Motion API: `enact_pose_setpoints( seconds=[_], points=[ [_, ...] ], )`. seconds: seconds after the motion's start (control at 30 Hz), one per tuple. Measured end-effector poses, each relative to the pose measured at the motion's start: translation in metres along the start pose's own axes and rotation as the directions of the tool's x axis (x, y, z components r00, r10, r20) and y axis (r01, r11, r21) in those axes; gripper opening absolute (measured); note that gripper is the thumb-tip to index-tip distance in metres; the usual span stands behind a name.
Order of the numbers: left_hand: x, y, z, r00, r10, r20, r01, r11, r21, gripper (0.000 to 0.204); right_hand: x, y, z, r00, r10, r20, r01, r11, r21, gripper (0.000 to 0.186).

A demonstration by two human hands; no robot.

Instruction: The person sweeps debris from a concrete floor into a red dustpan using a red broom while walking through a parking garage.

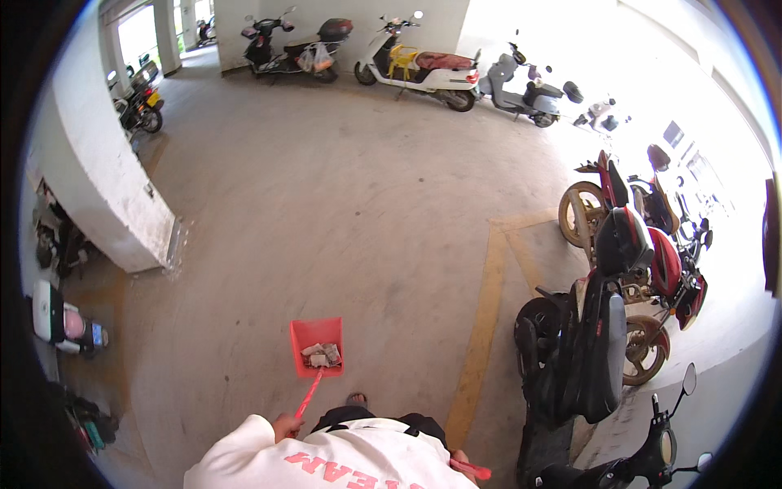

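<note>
A red long-handled dustpan (pixel 298 342) is in front of me, a little left of my feet, with crumpled whitish paper-like litter (pixel 321 355) in its pan. My left hand (pixel 287 426) is closed around the upper part of its red handle. Low on my right side, my right hand (pixel 459 459) grips a red rod-like handle (pixel 475 470). Only a short end of that rod shows; the rest is hidden by my body and white shirt, so its kind cannot be made out.
Motorbikes and scooters line the right side, the nearest a black scooter (pixel 570 350). More scooters (pixel 423 69) stand along the far wall. A white pillar (pixel 106 163) rises at left, with parked vehicles beside it. Yellow lines (pixel 481 342) mark the concrete floor (pixel 366 204).
</note>
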State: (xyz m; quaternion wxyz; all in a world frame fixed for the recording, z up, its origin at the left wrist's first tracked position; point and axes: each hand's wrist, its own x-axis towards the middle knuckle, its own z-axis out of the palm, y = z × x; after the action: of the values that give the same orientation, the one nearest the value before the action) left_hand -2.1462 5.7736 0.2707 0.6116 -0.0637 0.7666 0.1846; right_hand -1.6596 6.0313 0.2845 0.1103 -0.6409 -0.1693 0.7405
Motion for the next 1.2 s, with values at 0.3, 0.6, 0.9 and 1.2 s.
enact_pose_setpoints(
  seconds=[0.3,0.6,0.9,1.2],
  points=[
    [0.01,0.204,-0.015,0.995,-0.048,-0.083,0.054,0.996,0.073,0.025,0.047,-0.083,0.046,0.952,-0.301,0.05,0.289,0.837,-0.465,0.031],
    [-0.052,0.385,0.02,0.986,0.008,-0.166,0.031,0.973,0.23,0.023,0.135,-0.242,0.097,0.98,0.181,-0.084,-0.132,0.905,0.405,0.027],
    [0.025,0.441,0.013,0.981,0.167,-0.102,-0.159,0.984,0.081,0.028,0.156,-0.456,0.138,0.967,0.249,0.049,-0.245,0.867,0.433,0.015],
    [0.07,0.589,-0.017,0.984,0.178,-0.001,-0.164,0.905,0.394,0.034,0.185,-0.589,0.173,0.988,-0.036,0.152,-0.049,0.854,0.518,0.012]
  ],
)
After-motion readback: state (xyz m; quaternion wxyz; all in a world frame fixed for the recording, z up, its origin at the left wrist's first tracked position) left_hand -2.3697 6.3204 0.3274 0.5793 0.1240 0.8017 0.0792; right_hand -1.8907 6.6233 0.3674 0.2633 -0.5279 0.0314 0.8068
